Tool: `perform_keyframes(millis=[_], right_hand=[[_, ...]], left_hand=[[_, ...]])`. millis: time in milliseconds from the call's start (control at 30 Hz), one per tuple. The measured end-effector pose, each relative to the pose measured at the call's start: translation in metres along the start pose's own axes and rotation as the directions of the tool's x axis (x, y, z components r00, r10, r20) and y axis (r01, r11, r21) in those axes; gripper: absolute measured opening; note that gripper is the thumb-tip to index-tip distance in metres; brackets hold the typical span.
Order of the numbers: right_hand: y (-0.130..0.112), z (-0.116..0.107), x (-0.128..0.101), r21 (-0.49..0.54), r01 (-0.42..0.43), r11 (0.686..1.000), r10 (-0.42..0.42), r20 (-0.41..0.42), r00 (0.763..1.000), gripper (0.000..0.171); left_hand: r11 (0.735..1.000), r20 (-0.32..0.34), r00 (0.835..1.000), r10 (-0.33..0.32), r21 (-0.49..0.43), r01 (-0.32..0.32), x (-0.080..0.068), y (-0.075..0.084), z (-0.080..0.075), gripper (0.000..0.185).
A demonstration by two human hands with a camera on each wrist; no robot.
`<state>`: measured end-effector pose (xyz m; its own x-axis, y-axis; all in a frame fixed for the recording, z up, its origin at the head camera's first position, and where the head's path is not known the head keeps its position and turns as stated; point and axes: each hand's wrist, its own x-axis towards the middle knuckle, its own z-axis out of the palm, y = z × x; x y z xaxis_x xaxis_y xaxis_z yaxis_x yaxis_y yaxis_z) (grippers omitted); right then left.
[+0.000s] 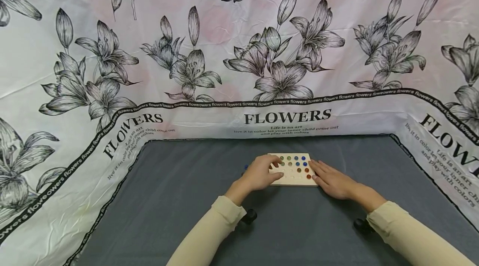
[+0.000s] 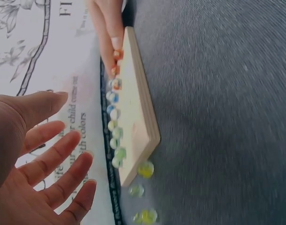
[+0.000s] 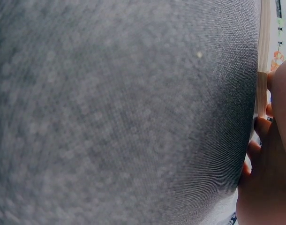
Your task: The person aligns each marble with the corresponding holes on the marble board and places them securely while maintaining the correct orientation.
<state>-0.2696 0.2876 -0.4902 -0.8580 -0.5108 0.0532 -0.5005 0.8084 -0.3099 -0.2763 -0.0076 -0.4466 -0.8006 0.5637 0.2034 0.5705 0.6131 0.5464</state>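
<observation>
A pale wooden board [image 1: 288,181] with rows of round hollows lies on the grey cloth. Glass marbles in green, blue and orange sit in its far rows and along its right side; the blue marble [image 1: 303,158] is at the far right corner. My left hand [image 1: 259,172] hovers over the board's left end, fingers spread and loosely bent. In the left wrist view nothing shows between those fingers [image 2: 58,150]. My right hand [image 1: 334,179] lies against the board's right edge with its fingers extended. Part of the board's left side is hidden behind my left hand.
Loose yellow-green marbles [image 2: 145,169] lie on the cloth off the board's left end, mostly hidden by the left hand in the head view. A white flower-printed cloth [image 1: 209,120] rises behind the grey surface [image 1: 179,199]. Black wrist devices [image 1: 249,216] hang under both sleeves.
</observation>
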Motion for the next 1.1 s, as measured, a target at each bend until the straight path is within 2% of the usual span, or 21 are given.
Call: perform_keyframes(millis=[167, 333, 600, 833, 967, 1100], right_hand=[[0.003, 0.001, 0.001, 0.011, 0.018, 1.0, -0.018, -0.024, 1.0, 0.058], [0.012, 0.006, 0.002, 0.002, 0.014, 1.0, -0.014, -0.02, 1.0, 0.061], [0.008, 0.0, 0.001, 0.001, 0.05, 0.999, -0.05, -0.034, 0.998, 0.057], [0.004, -0.003, 0.001, 0.02, 0.018, 1.0, -0.018, -0.004, 1.0, 0.058], [0.009, 0.001, 0.001, 0.032, 0.056, 0.998, -0.055, -0.04, 0.998, 0.057], [0.017, 0.006, 0.003, 0.036, 0.054, 0.998, -0.053, -0.032, 0.998, 0.059]], left_hand=[[1.0, -0.019, 0.999, -0.029, 0.005, 0.029, -0.009, -0.009, -0.012, 0.037], [0.998, -0.031, 0.998, -0.062, -0.032, 0.061, -0.02, -0.022, -0.026, 0.039], [0.994, -0.056, 0.994, -0.094, -0.06, 0.091, -0.035, -0.046, -0.043, 0.038], [0.987, -0.051, 0.991, -0.128, -0.103, 0.122, -0.045, -0.061, -0.048, 0.038], [0.982, -0.046, 0.989, -0.143, -0.128, 0.136, -0.048, -0.07, -0.047, 0.041], [0.98, -0.039, 0.988, -0.15, -0.136, 0.144, -0.051, -0.08, -0.044, 0.041]])
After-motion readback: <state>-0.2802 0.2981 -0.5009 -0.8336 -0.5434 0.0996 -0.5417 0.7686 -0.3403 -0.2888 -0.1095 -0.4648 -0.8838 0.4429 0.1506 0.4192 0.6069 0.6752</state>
